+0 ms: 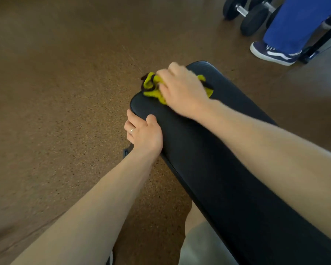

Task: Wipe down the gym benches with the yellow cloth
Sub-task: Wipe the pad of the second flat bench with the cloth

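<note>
A long black padded gym bench point(227, 169) runs from the lower right up to the middle of the view. The yellow cloth point(151, 87), crumpled and edged in dark trim, lies on the bench's far end. My right hand point(182, 88) lies on top of the cloth and presses it to the pad, fingers curled over it; the hand looks blurred. My left hand point(143, 132) grips the bench's left edge, thumb on top and fingers wrapped under the pad. A ring sits on one finger.
Brown speckled rubber floor point(65, 92) spreads to the left. At the top right stand black dumbbells point(245, 12), a person's blue trouser leg point(294, 22) with a navy sneaker point(271, 53), and a black metal frame point(317, 43). My knee point(197, 222) shows below the bench.
</note>
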`<action>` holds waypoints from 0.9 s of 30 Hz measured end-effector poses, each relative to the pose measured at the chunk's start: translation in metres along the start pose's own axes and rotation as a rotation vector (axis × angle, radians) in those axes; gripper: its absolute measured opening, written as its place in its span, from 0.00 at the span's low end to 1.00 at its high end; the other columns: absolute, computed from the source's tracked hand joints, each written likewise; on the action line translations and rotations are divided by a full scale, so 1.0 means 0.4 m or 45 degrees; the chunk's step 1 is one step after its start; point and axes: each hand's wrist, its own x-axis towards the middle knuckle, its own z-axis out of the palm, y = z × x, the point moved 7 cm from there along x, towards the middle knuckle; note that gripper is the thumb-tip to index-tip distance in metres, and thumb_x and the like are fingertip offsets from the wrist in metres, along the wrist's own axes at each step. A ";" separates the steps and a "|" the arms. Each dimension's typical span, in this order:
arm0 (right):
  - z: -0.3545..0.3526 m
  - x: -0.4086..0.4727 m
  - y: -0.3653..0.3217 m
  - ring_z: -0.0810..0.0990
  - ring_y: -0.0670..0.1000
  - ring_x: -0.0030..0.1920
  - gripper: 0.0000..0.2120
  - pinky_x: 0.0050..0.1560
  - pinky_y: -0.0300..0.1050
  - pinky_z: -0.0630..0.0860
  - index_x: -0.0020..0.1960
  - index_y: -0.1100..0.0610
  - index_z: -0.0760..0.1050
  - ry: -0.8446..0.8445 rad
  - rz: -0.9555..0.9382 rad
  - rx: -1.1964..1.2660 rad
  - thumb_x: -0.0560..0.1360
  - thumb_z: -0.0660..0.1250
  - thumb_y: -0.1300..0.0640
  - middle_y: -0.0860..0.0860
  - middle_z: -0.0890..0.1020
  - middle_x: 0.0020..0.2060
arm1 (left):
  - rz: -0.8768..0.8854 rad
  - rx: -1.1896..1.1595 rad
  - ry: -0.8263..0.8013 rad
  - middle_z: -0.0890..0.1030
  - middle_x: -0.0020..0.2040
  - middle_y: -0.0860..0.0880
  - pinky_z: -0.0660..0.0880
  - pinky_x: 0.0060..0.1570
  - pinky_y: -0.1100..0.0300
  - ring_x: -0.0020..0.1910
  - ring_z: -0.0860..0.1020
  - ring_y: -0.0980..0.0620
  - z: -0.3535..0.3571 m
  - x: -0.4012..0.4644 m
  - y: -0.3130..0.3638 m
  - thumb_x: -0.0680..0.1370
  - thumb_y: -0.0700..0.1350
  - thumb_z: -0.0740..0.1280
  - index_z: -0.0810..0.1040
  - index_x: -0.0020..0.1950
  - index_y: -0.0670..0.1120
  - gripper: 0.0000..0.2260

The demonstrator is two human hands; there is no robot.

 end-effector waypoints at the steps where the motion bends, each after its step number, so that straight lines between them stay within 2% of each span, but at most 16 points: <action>1: -0.002 0.020 0.064 0.77 0.62 0.57 0.18 0.54 0.58 0.73 0.67 0.58 0.73 -0.001 0.076 -0.041 0.83 0.56 0.50 0.59 0.75 0.58 | 0.010 -0.002 -0.003 0.49 0.82 0.48 0.54 0.74 0.47 0.80 0.52 0.42 0.002 0.000 -0.002 0.85 0.48 0.51 0.43 0.83 0.50 0.28; 3: -0.007 0.043 0.190 0.75 0.66 0.59 0.18 0.56 0.58 0.72 0.67 0.59 0.72 -0.002 0.241 -0.089 0.83 0.56 0.50 0.62 0.74 0.59 | 0.023 0.000 0.007 0.48 0.82 0.49 0.55 0.74 0.47 0.80 0.50 0.43 0.004 -0.002 0.000 0.85 0.48 0.50 0.43 0.83 0.50 0.28; 6: -0.012 0.048 0.293 0.74 0.65 0.60 0.18 0.56 0.55 0.71 0.68 0.60 0.71 -0.023 0.401 -0.032 0.85 0.55 0.50 0.62 0.73 0.61 | 0.021 0.027 0.028 0.49 0.82 0.49 0.55 0.73 0.46 0.80 0.51 0.43 -0.001 0.000 0.004 0.85 0.48 0.50 0.43 0.83 0.50 0.28; 10: -0.039 -0.050 0.289 0.75 0.63 0.59 0.18 0.52 0.53 0.70 0.70 0.60 0.69 -0.003 0.509 -0.013 0.85 0.54 0.51 0.61 0.72 0.61 | 0.037 0.035 0.011 0.49 0.82 0.49 0.55 0.74 0.46 0.80 0.52 0.43 -0.004 -0.006 0.004 0.85 0.48 0.50 0.43 0.83 0.50 0.28; 16: -0.114 -0.369 0.238 0.75 0.59 0.52 0.19 0.47 0.47 0.65 0.72 0.58 0.69 0.019 0.474 -0.080 0.84 0.57 0.52 0.59 0.74 0.56 | 0.031 0.034 -0.022 0.49 0.82 0.50 0.55 0.74 0.46 0.79 0.54 0.43 -0.004 -0.007 -0.001 0.85 0.48 0.50 0.43 0.83 0.51 0.28; 20: -0.091 -0.259 0.245 0.75 0.63 0.55 0.17 0.52 0.53 0.70 0.68 0.60 0.71 0.051 0.486 -0.039 0.84 0.57 0.54 0.61 0.75 0.58 | 0.050 0.037 0.012 0.50 0.82 0.50 0.56 0.73 0.45 0.79 0.54 0.43 -0.005 -0.008 -0.001 0.85 0.48 0.50 0.43 0.83 0.50 0.28; 23: -0.054 -0.116 0.255 0.75 0.63 0.58 0.17 0.55 0.56 0.71 0.69 0.60 0.70 0.037 0.453 -0.045 0.84 0.56 0.53 0.61 0.74 0.61 | 0.061 0.048 0.033 0.50 0.82 0.49 0.56 0.73 0.46 0.79 0.55 0.42 -0.003 -0.003 -0.003 0.84 0.48 0.50 0.43 0.83 0.49 0.28; 27: -0.046 -0.092 0.279 0.75 0.63 0.59 0.17 0.52 0.54 0.69 0.69 0.59 0.70 0.023 0.457 -0.001 0.85 0.55 0.52 0.60 0.73 0.61 | 0.068 0.054 0.060 0.51 0.82 0.48 0.56 0.74 0.45 0.78 0.56 0.42 -0.002 0.001 -0.003 0.84 0.48 0.50 0.44 0.83 0.49 0.28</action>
